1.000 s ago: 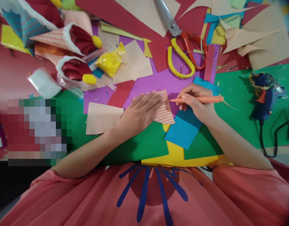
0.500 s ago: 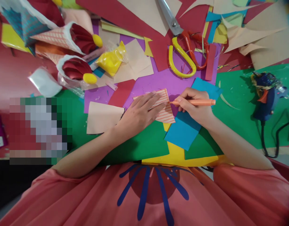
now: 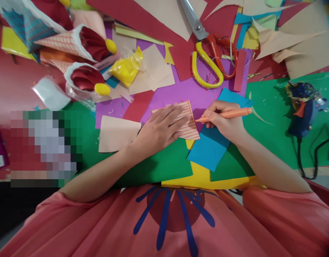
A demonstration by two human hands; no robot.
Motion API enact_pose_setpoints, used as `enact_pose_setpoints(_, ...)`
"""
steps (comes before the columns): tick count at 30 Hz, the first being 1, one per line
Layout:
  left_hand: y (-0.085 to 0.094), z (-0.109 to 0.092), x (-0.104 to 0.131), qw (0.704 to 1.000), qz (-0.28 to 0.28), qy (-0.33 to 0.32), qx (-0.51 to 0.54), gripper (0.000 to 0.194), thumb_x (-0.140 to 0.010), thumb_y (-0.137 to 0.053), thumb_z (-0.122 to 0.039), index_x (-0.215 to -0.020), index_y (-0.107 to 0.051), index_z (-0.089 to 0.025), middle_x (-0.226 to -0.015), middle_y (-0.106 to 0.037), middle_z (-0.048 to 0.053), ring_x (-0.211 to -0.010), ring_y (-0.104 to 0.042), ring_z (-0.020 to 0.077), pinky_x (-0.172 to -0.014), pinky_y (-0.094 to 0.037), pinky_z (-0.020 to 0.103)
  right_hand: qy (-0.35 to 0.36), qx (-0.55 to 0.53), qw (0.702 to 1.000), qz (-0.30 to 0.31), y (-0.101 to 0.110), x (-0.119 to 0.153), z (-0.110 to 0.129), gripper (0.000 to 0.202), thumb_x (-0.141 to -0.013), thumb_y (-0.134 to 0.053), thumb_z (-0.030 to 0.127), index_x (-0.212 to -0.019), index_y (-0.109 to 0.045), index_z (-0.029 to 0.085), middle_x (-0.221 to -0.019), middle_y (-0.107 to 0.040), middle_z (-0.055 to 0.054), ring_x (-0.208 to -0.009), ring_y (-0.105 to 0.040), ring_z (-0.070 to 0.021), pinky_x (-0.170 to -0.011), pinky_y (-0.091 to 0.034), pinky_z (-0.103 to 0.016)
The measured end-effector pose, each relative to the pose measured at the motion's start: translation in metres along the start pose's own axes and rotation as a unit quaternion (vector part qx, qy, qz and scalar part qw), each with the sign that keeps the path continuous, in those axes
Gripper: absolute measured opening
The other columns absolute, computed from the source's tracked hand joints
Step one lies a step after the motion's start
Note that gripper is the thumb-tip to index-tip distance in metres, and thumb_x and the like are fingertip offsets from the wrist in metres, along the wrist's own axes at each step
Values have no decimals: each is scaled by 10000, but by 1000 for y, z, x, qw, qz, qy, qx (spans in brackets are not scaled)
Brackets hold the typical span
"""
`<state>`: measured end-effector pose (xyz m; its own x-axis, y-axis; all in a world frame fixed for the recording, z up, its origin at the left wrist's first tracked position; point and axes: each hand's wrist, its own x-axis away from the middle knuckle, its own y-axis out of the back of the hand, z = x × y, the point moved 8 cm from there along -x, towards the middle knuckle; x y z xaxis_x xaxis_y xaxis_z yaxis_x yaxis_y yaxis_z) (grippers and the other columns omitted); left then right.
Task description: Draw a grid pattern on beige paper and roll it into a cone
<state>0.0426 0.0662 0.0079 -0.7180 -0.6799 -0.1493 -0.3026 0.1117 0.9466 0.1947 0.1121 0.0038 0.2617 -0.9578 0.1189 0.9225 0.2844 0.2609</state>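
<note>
A pale paper piece with orange stripes [image 3: 190, 128] lies on the purple and green sheets in the middle. My left hand [image 3: 160, 125] rests flat on its left part, fingers stretched out and slightly apart. Pinched in my right hand [image 3: 224, 119] is an orange marker [image 3: 235, 113], its tip at the right edge of the striped paper. Beneath the right hand is a blue paper piece [image 3: 209, 148]. A beige piece with a dark edge [image 3: 117, 135] lies beside my left wrist.
Large scissors [image 3: 207, 67] with yellow and red handles lie beyond my hands. Paper cones [image 3: 70, 43] and a yellow clay packet [image 3: 127, 67] are at the upper left. On the right sits a blue glue gun [image 3: 300, 117] with a cord. Beige scraps [image 3: 300, 50] fill the upper right.
The marker and my right hand have shifted slightly right and down along the striped paper's edge. My left hand stays in about the same place.
</note>
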Motion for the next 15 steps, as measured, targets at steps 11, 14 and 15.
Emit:
enact_pose_setpoints(11,4,5,-3,999,-6,40,9,343,-978,-432,-212,-1290,-575,-198,-1332,-593,118,-1258,-530,251,-1068,-425,435,11,11,1000,7,-1,1,0,250,-860,-610,337,-665,-584,182,-547,-596,24,-474,-523,-78,-455,-381,-223)
enact_pose_setpoints(14,6,3,-4,999,-24,30,10,303,-970,-453,-211,-1226,-614,-216,-1328,-590,104,-1244,-533,260,-1046,-441,448,21,31,999,9,-2,1,2,254,-868,-601,341,-669,-583,183,-566,-585,22,-498,-508,-80,-468,-376,-228)
enact_pose_setpoints(15,6,3,-3,999,-22,28,12,303,-968,-457,-211,-1228,-612,-226,-1337,-582,103,-1252,-525,260,-1045,-441,454,23,36,999,8,-2,1,3,255,-870,-598,337,-668,-580,182,-569,-582,22,-505,-505,-80,-474,-375,-229)
